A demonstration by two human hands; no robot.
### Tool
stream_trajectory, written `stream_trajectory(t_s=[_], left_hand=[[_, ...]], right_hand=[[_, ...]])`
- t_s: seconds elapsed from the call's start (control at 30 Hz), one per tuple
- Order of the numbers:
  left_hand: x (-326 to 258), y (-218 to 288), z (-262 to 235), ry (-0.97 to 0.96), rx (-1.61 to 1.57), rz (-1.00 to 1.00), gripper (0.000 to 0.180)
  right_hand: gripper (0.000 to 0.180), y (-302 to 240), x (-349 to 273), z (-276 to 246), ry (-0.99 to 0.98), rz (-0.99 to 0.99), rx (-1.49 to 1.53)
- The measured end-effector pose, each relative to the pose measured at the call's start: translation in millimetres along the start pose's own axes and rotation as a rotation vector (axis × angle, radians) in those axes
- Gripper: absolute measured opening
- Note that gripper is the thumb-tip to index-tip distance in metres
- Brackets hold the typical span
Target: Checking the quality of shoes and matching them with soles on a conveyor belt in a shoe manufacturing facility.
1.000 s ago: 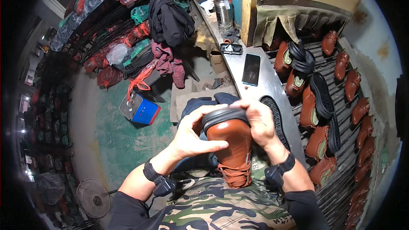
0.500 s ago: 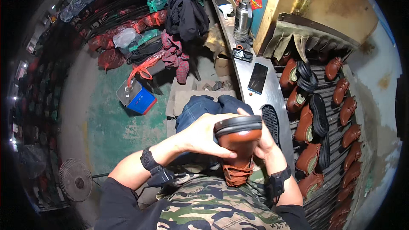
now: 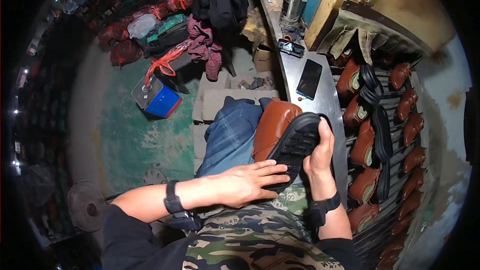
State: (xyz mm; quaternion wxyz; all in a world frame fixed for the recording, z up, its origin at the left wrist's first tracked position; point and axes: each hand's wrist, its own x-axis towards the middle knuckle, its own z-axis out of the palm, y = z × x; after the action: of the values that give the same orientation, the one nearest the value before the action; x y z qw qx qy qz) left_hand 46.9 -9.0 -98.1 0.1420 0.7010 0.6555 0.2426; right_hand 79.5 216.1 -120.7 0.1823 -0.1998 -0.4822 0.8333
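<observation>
A brown leather shoe is over my lap, tilted so its black treaded sole faces up toward me. My right hand grips the sole's far right end and edge, thumb upright along it. Across the near end of the sole lies my left hand, palm down with fingers stretched out, touching the tread without wrapping round it. Brown leather shows on the left side of the sole; the rest of the upper is hidden beneath. Both wrists wear black straps with small devices.
A metal bench to the right bears a phone, a glasses-like item and a steel flask. Beyond, a slatted rack holds several brown shoes and black soles. At left are a blue box and a fan.
The shoe has turned from heel-toward-me to sole-up and moved slightly away. My left hand has left its side and lies flat on the sole. My right hand has shifted its grip.
</observation>
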Motion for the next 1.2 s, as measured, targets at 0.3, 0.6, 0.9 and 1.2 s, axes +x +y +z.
stream_trajectory(t_s=[0.3,0.6,0.9,1.2], left_hand=[[45.0,-16.8,-10.8,0.776,-0.316,-0.524,0.051],[58.8,-35.2,-28.3,0.723,-0.765,-0.733,0.060],[39.5,-85.2,-37.5,0.535,-0.565,-0.804,0.098],[39.4,-33.2,-49.3,0.742,-0.361,-0.143,0.131]], right_hand=[[0.060,-2.6,-8.2,0.8,-0.008,-0.064,-0.158],[0.061,-23.8,16.3,-12.9,-0.197,0.245,0.076],[0.094,-3.3,50.6,-36.8,-0.396,0.211,-0.455],[0.115,-67.2,-7.1,27.0,-0.270,-0.159,-0.324]])
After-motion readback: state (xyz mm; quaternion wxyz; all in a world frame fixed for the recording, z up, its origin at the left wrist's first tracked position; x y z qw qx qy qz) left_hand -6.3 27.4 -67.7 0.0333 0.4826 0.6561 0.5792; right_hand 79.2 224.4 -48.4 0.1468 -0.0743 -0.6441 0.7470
